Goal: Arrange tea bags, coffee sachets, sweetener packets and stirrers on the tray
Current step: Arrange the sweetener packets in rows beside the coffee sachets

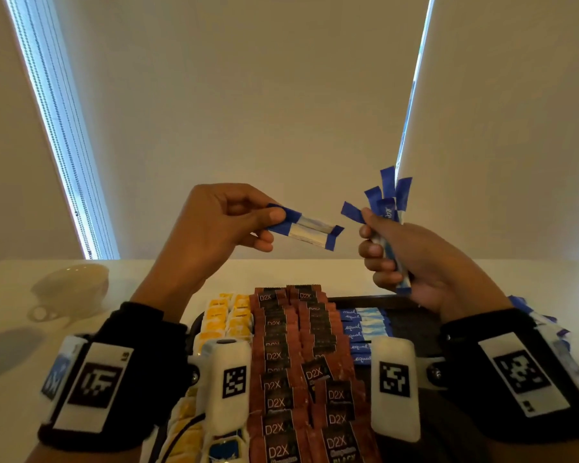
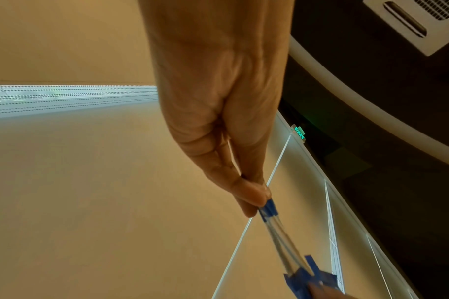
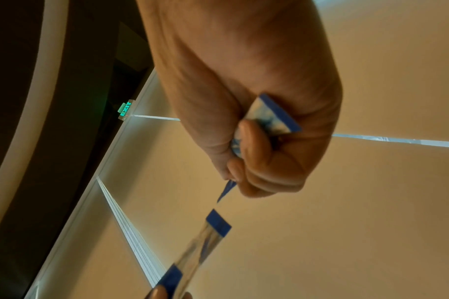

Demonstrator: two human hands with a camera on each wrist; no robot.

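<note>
Beige blinds point(image 1: 248, 111) back a white table point(image 1: 315, 274); left hand point(image 1: 214, 225) pinches two sweetener packets point(image 1: 310, 230), right hand point(image 1: 415, 262) at 3 o'clock clutches a bundle point(image 1: 386, 202); tray point(image 1: 398, 300) at 6 holds sachets

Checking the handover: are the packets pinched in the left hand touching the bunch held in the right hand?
Apart. In the head view, wall shows between the left hand's packets and the right hand's bunch.
</note>
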